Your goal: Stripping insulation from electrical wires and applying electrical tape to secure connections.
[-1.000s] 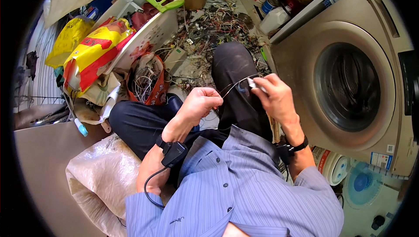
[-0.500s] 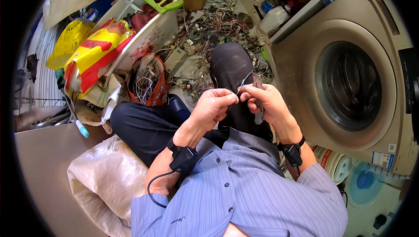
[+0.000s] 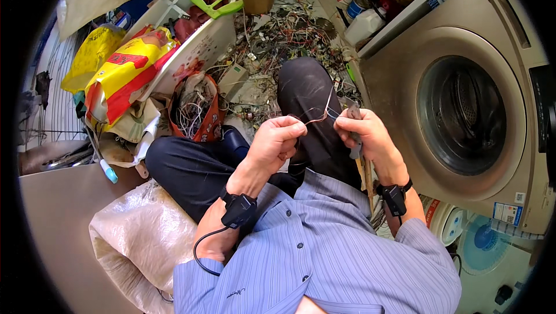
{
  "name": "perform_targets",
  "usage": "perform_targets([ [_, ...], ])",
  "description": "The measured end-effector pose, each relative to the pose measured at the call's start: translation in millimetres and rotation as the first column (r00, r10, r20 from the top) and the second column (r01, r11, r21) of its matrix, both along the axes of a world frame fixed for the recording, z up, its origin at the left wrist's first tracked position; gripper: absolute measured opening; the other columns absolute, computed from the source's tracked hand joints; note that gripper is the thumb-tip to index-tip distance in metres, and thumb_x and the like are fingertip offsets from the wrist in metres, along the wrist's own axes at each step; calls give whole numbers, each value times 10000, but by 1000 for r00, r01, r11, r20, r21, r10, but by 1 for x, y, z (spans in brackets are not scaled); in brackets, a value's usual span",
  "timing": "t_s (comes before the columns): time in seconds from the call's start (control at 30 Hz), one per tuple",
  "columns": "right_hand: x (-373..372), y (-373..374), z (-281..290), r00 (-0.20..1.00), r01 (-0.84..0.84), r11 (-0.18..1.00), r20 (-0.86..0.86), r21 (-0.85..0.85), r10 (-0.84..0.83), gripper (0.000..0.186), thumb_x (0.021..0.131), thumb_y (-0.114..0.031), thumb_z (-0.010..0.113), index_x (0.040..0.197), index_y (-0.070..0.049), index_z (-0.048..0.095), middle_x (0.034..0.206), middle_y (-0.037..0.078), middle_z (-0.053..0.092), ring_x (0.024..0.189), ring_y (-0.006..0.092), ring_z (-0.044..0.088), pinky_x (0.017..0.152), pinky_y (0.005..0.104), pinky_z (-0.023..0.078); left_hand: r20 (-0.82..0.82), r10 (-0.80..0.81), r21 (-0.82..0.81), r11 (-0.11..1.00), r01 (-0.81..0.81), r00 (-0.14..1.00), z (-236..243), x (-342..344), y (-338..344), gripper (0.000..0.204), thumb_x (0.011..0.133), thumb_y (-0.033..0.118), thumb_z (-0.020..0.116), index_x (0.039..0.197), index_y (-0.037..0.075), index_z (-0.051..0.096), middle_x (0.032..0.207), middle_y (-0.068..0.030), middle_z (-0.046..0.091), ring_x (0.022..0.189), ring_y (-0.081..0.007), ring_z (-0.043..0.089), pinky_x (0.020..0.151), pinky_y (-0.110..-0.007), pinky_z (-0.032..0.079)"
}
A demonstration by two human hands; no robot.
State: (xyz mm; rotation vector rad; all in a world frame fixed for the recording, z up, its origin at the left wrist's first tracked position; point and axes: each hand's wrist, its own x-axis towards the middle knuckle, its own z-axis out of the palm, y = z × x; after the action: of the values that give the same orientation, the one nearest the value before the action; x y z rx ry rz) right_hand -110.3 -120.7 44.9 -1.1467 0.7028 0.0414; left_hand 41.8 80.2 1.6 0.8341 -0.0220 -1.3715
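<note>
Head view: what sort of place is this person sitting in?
Probably a cluttered household laundry or storage corner, though I can't be certain: a front-loading washing machine stands at the right, a mass of loose wires lies ahead, and a red bag stuffed with cables sits at the left.

Reddish wire (image 3: 317,120), pinstriped blue shirt (image 3: 341,239)

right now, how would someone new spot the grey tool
Find the washing machine, then look left to the right hand. The grey tool pokes out above and below its grip, much broader than the thin wires beside it.
</note>
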Motion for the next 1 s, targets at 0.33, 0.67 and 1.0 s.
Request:
perform_targets([
  [0.33,-21,-37,-19,973,167,794,-32,-585,-229,120,870,-103,662,771,-35,668,629,-11,588,527,63,491,489,233,359,-91,218,-111,967,-228,972,-8,30,37,82,967,104,655,927,36,676,525,92,378,393,-26,262,392,-227,216],
  [0.67,-56,-73,-61,839,462,718,-7,-521,-545,117,891,-137,650,799,-64,653,677,-4,595,550,72,504,486,243,358,-152,501,-77,853,-516,852,-25,80,76,130,1035,151,570,974,64,646,516,90,255,412,-52,224,402,-235,206],
  [1.0,-65,-65,-98,817,535,790,-55,-299,-574,105,917,-177,666,866,-87,648,772,5,643,625,105,586,516,257,417,-285,623,-260,681,-685,728,-24,89,64,235,1068,187,498,983,40,661,1120,-82,630,1109,-254,544,909,-444,465],
])
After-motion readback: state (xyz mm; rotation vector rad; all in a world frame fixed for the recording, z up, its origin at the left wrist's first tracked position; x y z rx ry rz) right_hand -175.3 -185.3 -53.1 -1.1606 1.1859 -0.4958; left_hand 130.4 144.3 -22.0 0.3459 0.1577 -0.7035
